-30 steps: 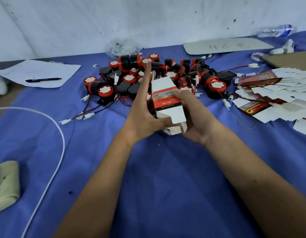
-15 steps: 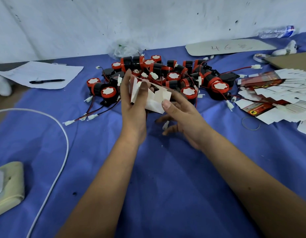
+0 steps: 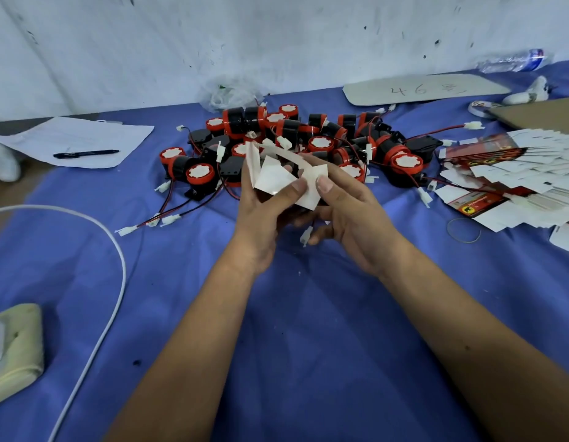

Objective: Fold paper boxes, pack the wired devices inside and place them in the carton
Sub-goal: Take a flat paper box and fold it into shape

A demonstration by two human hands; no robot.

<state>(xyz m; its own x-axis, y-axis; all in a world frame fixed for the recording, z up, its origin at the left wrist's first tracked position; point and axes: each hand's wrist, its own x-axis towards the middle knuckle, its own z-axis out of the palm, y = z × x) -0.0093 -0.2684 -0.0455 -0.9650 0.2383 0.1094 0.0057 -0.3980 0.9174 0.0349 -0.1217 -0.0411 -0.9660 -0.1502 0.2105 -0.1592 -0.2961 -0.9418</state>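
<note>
White paper box (image 3: 278, 180) half-folded, flaps open; wired devices (image 3: 308, 145) piled behind.

One head-worn wide-angle camera is looking forward and down across the tabletop (image 3: 292, 362). It is sitting close above both forearms, with the fingers (image 3: 296, 186) lying centre-frame. Beyond the fingers the view is reaching the wall (image 3: 277, 43). No second view is sharing the scene.
</note>
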